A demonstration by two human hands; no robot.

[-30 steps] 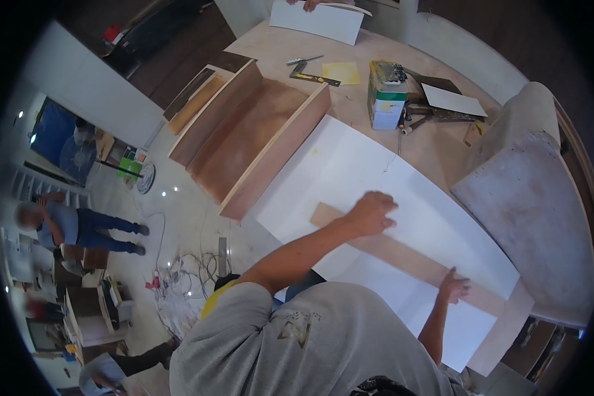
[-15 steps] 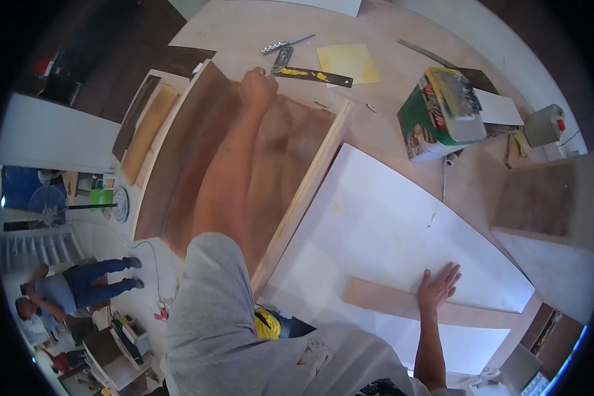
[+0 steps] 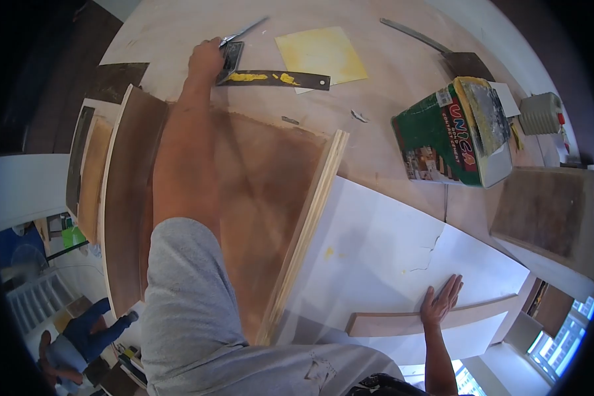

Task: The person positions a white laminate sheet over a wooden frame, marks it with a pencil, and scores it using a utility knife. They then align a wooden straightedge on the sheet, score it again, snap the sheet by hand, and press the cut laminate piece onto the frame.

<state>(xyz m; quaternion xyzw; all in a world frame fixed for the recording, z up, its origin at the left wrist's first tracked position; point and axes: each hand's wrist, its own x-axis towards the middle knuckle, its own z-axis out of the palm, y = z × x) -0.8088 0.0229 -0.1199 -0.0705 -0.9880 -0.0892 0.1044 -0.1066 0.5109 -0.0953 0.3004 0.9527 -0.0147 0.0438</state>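
My left hand (image 3: pixel 206 61) reaches across a brown wooden box-like frame (image 3: pixel 270 171), its fingers closed on the handle end of a metal utility knife (image 3: pixel 243 32). The thin end of that knife points away to the upper right. Right beside the fingers lies a dark try square (image 3: pixel 277 79) with yellow smears. My right hand (image 3: pixel 440 300) rests flat with fingers stretched, over a narrow wooden strip (image 3: pixel 383 323) and the white panel (image 3: pixel 376 244) under it.
A green contact cement can (image 3: pixel 435 142) with a smeared scraper on top stands at the right. Behind lie a yellow sheet (image 3: pixel 323 56) and a metal strip (image 3: pixel 412 33). A grey jug (image 3: pixel 541 113) stands farther right. Another person (image 3: pixel 79 343) is at the lower left.
My left hand has moved forward from near the square to the knife's handle and closed on it. My right hand stays on the strip. The view has shifted.
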